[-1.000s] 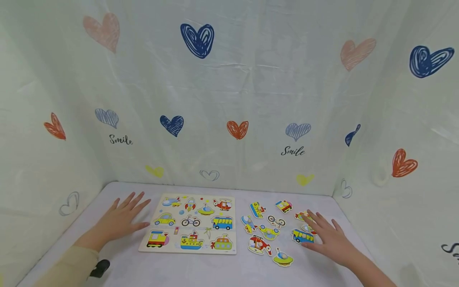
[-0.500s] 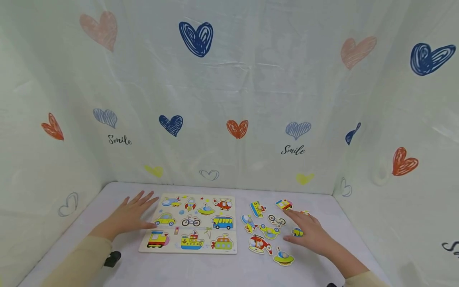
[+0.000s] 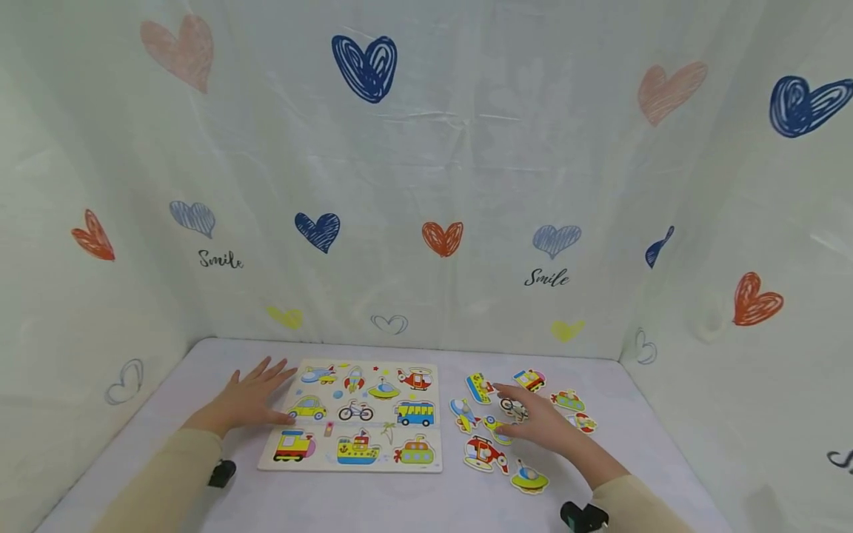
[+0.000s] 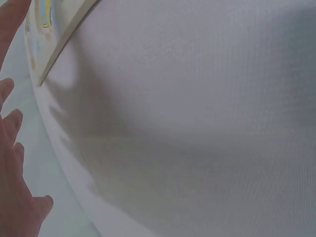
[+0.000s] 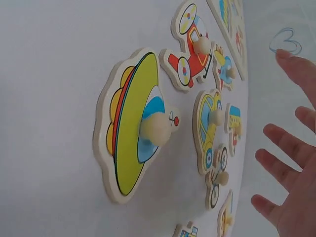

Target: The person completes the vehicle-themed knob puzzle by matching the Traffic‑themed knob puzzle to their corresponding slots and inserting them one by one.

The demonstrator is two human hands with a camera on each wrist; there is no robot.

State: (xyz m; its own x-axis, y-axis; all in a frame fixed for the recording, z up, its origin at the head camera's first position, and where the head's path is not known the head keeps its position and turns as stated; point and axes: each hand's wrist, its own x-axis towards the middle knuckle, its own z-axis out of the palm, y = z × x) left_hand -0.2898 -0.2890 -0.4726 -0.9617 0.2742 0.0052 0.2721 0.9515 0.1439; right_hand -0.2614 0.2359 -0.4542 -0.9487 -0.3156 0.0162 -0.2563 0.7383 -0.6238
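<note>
My left hand (image 3: pixel 249 400) spreads its fingers at the left edge of a wooden knob puzzle board (image 3: pixel 324 448), which bears printed vehicle pictures. Fingers spread and holding nothing, my right hand (image 3: pixel 540 422) is over the loose puzzle pieces. Its index finger points towards the ship piece (image 3: pixel 476 388), and its thumb overlaps the yellow car piece (image 5: pixel 205 131). Partly behind that hand is the bicycle piece (image 5: pixel 215 180). The bus piece is hidden by the hand in the head view. A large round knob stands up from the flying saucer piece (image 5: pixel 131 128).
Around the right hand lie the helicopter piece (image 3: pixel 481 453), plane piece (image 3: pixel 463 414), train piece (image 3: pixel 529 380), submarine piece (image 3: pixel 569 400) and rocket piece (image 3: pixel 583 422). A white table (image 3: pixel 373 503) carries everything. Behind it hangs a curtain (image 3: pixel 426 163) printed with hearts.
My right hand has moved left from the bus and submarine pieces to above the bicycle and car pieces. My left hand has shifted right, up to the board's edge.
</note>
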